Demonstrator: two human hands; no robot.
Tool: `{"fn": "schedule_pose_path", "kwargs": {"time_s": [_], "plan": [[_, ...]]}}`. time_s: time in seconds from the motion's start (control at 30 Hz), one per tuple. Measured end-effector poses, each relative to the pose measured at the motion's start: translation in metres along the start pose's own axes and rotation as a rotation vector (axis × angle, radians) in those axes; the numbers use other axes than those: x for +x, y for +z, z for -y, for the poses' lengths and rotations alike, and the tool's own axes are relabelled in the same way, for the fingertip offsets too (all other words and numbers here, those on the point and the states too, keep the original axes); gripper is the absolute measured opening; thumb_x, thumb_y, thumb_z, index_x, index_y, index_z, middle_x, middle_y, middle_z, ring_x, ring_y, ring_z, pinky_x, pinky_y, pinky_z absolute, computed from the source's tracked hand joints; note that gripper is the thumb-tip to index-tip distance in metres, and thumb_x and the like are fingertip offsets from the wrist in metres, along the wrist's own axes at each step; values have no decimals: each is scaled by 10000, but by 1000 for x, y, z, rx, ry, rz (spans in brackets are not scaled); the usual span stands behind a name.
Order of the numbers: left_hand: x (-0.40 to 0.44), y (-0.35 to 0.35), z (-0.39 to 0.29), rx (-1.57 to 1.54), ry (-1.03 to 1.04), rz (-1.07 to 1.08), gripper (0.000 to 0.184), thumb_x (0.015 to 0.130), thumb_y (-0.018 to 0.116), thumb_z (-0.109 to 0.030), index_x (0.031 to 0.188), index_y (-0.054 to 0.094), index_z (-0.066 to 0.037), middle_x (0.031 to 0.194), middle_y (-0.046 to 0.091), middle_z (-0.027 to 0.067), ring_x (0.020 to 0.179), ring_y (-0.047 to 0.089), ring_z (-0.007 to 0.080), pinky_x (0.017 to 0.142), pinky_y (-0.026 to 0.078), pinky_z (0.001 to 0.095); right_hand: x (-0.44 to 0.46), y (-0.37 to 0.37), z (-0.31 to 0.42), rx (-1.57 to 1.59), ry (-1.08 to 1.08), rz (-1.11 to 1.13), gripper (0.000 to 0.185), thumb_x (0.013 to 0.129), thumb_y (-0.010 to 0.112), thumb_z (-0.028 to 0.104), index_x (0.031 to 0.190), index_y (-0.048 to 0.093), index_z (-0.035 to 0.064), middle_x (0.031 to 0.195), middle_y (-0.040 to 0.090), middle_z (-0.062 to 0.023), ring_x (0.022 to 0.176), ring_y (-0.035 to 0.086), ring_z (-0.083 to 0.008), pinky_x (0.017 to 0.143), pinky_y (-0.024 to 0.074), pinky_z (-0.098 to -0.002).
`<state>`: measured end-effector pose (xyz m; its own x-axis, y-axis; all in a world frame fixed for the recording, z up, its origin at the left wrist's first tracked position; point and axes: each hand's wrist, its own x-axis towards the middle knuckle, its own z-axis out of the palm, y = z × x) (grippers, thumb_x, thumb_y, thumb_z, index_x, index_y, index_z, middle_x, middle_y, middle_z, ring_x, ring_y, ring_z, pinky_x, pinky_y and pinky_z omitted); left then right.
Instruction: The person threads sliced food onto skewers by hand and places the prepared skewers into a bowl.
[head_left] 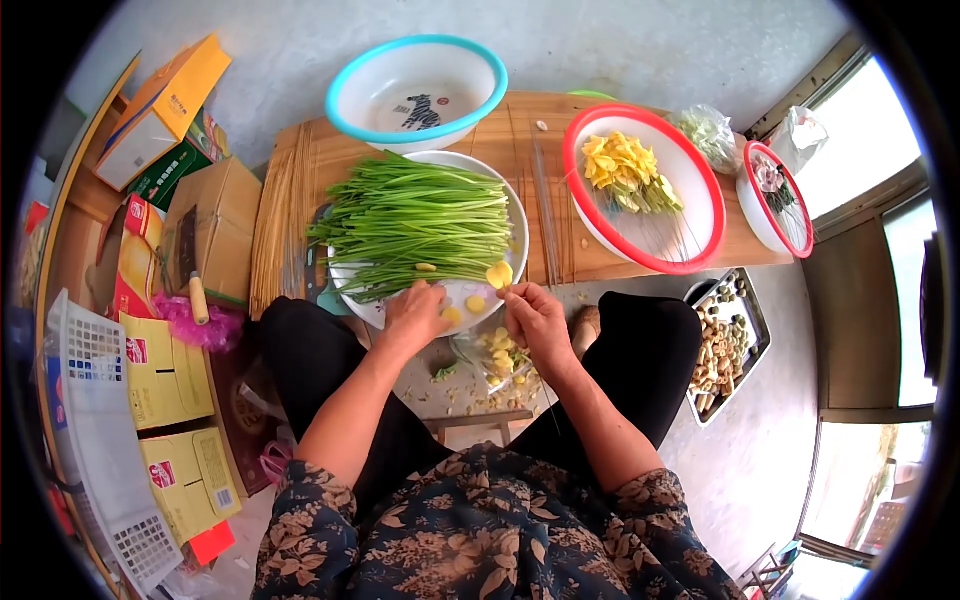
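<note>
My right hand [537,318] is closed in a pinch on a thin skewer, with a round yellow slice [499,275], perhaps potato, at its fingertips. Over the near rim of a large white plate [519,225], my left hand [414,316] has its fingers curled, and another yellow slice [451,317] lies against its thumb side. A thick heap of long green chives [420,215] covers most of the plate. One loose slice [475,303] rests on the plate between my hands. Below them, a clear bag [500,360] contains more yellow pieces.
Thin bamboo skewers [285,215] lie along the left of the wooden table [548,130]. A blue-rimmed basin [345,95] stands behind the plate. To the right is a red-rimmed basin [712,210] of skewered yellow slices. A metal tray [752,305] sits on the floor; boxes [205,215] fill the left.
</note>
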<state>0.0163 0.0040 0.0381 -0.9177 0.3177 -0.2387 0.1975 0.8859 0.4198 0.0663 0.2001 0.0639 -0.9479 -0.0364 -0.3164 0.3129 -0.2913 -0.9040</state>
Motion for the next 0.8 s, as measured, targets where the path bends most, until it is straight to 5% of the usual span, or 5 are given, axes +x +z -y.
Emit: {"fn": "schedule_pose_path", "kwargs": {"time_s": [0.2,0.4,0.5,0.6,0.8], "plan": [[5,-10,24,-81,-24,231,296,673,698,-151,949,642,-57,864,645,118,796,624,263,683,479,372,-3,0,3,-33,4,-16,137,914,510,130,947,566,9,562,447,23,454,359,-48,420,265,-198],[12,-2,41,-269,-81,52,153,684,648,-135,824,664,-76,775,644,144,781,623,318,681,481,395,-3,-1,1,-38,-3,-7,145,916,509,135,951,563,5,561,444,23,452,354,-48,417,258,-202],[14,-3,45,-129,-78,35,128,700,624,-128,810,665,-76,743,643,142,739,623,330,661,484,404,-4,0,2,-52,-2,1,146,917,508,137,951,562,5,562,442,23,456,355,-47,420,258,-203],[15,0,48,-154,-60,49,149,700,631,-99,825,662,-23,729,656,124,688,635,246,621,476,355,-5,2,5,-60,-2,-4,149,918,511,142,950,562,6,564,441,24,462,359,-48,424,262,-203],[16,9,61,-229,10,55,209,657,639,-7,866,658,-12,824,669,132,757,633,264,671,486,353,-5,6,6,-84,-6,-28,171,937,483,134,959,560,-17,535,415,27,425,332,-44,398,254,-194]]}}
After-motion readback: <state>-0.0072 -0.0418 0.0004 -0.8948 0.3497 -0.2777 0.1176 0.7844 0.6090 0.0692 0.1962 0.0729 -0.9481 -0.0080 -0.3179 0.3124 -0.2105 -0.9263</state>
